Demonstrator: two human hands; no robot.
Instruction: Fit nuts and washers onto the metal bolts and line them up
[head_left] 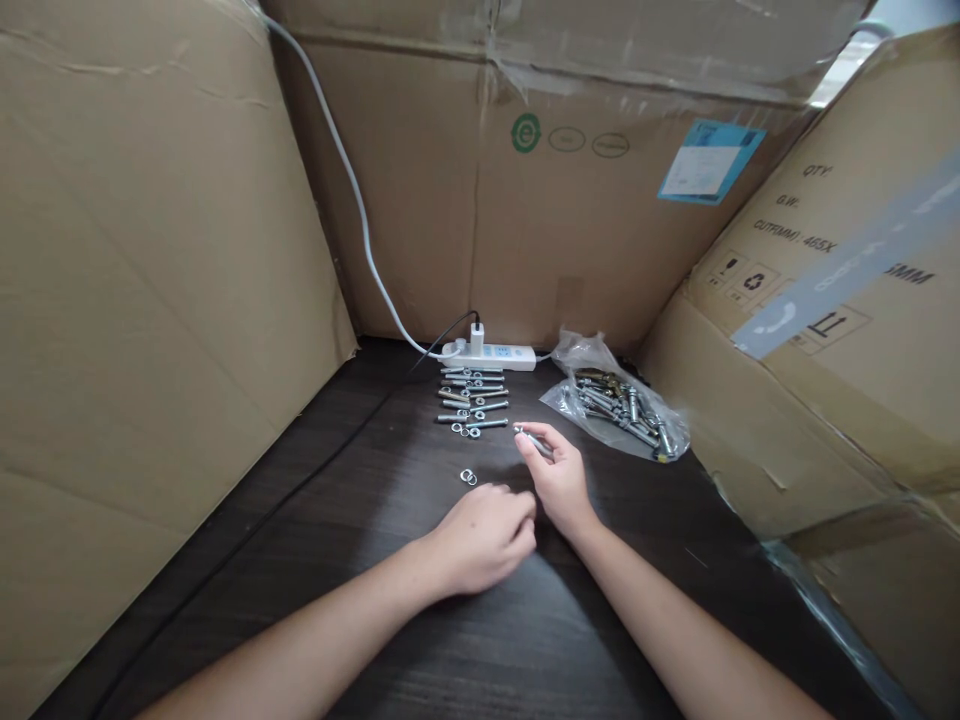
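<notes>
Bolt (534, 441) pinched in the right hand (559, 482), thumb and fingertips closed on its near end, and the shaft pokes out away from the person and to the left, its free tip aimed at the rows of hardware beyond. It sits just clear of the dark wood-grain bench (360, 520). Left hand (484, 535) rests knuckles-up right beside the right one, fingers loosely curled toward it; whether anything sits inside that curl, I cannot tell. So the right hand has the bolt and the left is a finger's reach off its near end.

Outward now: two washers (468, 477) lie touching each other just ahead of the left hand, nearer to it than to the right. Past them, the sorted bolts (472, 397) lie in a stack of rows, long axes running left to right, roughly eight or nine, with small rings and nuts beside them too tiny to count. Off to the right of the held bolt, one clear plastic bag (616, 400) spills a heap of unsorted bolts. One white power strip (491, 353) sits behind the rows, one charger plugged in, its white cable (352, 190) climbing the cardboard boxes (135, 300) that wall in three sides.
</notes>
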